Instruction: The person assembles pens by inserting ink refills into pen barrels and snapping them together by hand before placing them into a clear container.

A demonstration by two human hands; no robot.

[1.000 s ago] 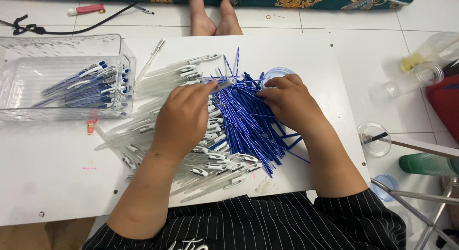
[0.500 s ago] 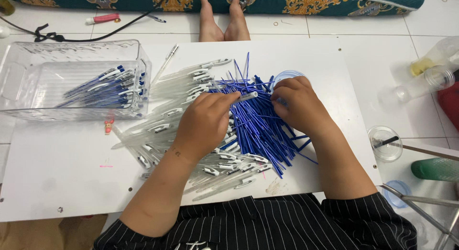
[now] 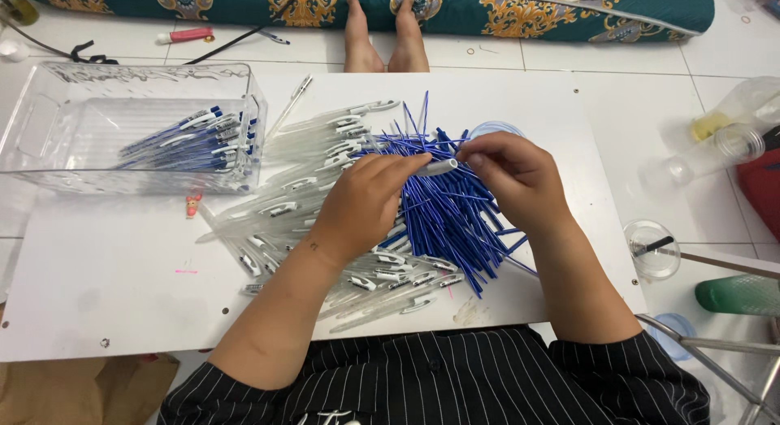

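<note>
My left hand (image 3: 366, 205) grips a clear pen barrel (image 3: 439, 166) whose open end points right. My right hand (image 3: 512, 177) pinches a thin blue refill at that open end. Both hands hover over a pile of blue ink refills (image 3: 451, 210) in the middle of a white board (image 3: 106, 287). A heap of clear pen barrels with white clips (image 3: 301, 205) lies to the left of and under my left hand. A clear plastic bin (image 3: 57, 116) at the back left holds several assembled blue pens (image 3: 195, 140).
Someone's bare feet (image 3: 386, 35) rest on the tiled floor beyond the board, by a patterned mattress. Clear plastic cups (image 3: 735, 140), a small cup with a straw (image 3: 652, 248) and a green bottle (image 3: 739, 295) sit at the right. A pink marker (image 3: 185, 36) lies on the floor.
My left hand has lifted a clear barrel off the pile and my right hand has come to its open end with a refill. The camera view has shifted slightly.
</note>
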